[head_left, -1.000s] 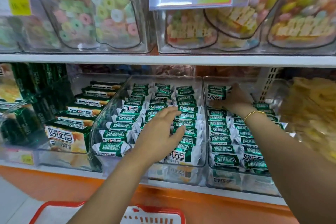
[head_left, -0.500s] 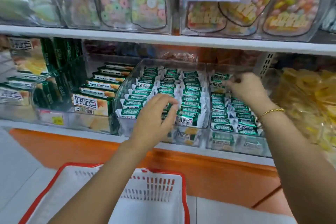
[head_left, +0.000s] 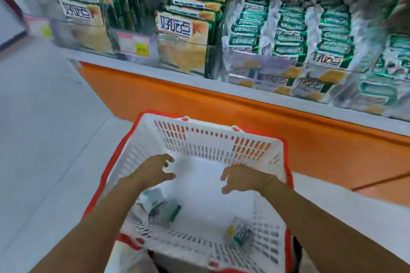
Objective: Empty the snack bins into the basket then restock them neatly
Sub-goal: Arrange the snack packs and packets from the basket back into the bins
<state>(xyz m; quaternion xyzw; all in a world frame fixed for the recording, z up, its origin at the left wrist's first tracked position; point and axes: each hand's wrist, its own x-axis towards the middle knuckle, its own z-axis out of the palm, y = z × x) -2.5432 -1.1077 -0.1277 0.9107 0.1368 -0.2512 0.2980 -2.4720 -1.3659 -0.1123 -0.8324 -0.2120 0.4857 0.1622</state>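
The left hand (head_left: 153, 170) and right hand (head_left: 241, 178) hover apart inside the white basket (head_left: 210, 139), fingers loosely spread and holding nothing. Green snack packets (head_left: 163, 210) lie under the left wrist, and a single packet (head_left: 241, 234) lies near the right wall. The basket's middle lies open. Beyond its red rim (head_left: 288, 175), clear snack bins (head_left: 288, 29) sit stocked on the shelf (head_left: 142, 66).

shopping basket (head_left: 221, 146) on floor (head_left: 44, 117), before shelf (head_left: 199, 79) | snack bins (head_left: 277, 66) on shelf, side by side | snack packets (head_left: 164, 210) in basket: left, right
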